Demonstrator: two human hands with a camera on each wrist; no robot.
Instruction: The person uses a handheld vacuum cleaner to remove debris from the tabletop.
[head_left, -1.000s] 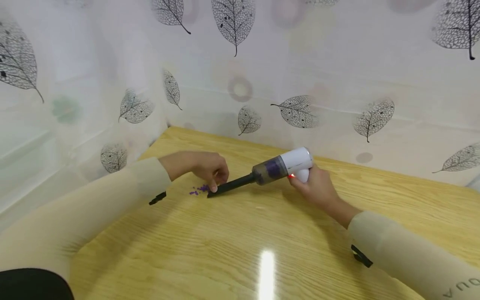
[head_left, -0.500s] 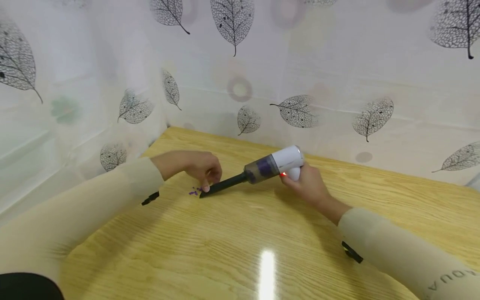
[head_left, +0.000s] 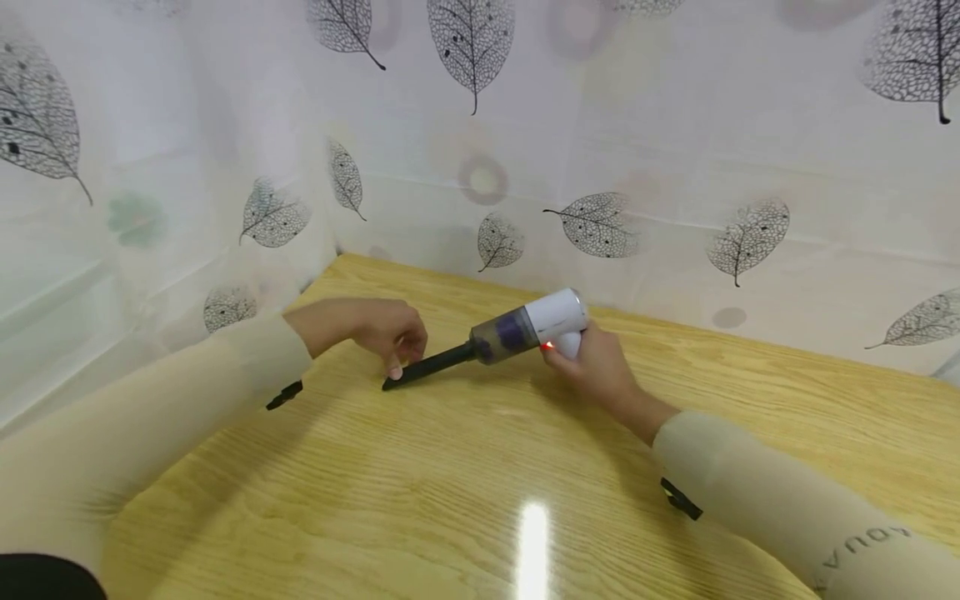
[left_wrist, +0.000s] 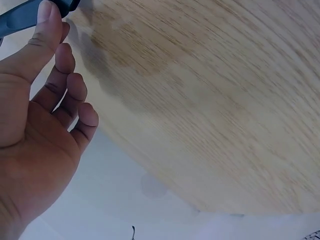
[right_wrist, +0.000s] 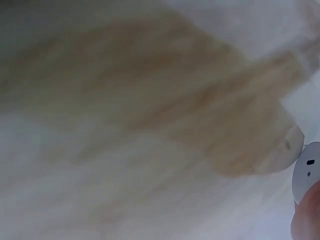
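Observation:
A handheld vacuum cleaner [head_left: 557, 313] lies at a slant over the table, its long black nozzle [head_left: 438, 362] pointing left with the tip at the tabletop. Purple stuff [head_left: 513, 331] shows inside its see-through dust cup. My right hand [head_left: 600, 367] grips the white handle; a small red light glows beside the fingers. My left hand [head_left: 390, 332] pinches the nozzle near its tip between thumb and finger. In the left wrist view the thumb [left_wrist: 46, 15] lies on the nozzle and the other fingers curl loosely. The right wrist view is mostly blurred, with the handle's end [right_wrist: 309, 170] at its edge.
The wood-grain table [head_left: 420, 483] reaches back to a pale curtain [head_left: 420, 125] printed with leaves, which hangs behind it and on the left. A dark rounded object [head_left: 45, 577] shows at the bottom left corner. Light glares off the tabletop near the front.
Both hands have moved left with the vacuum cleaner, nozzle tip along the table. The small purple bits that lay by the tip are no longer visible on the tabletop.

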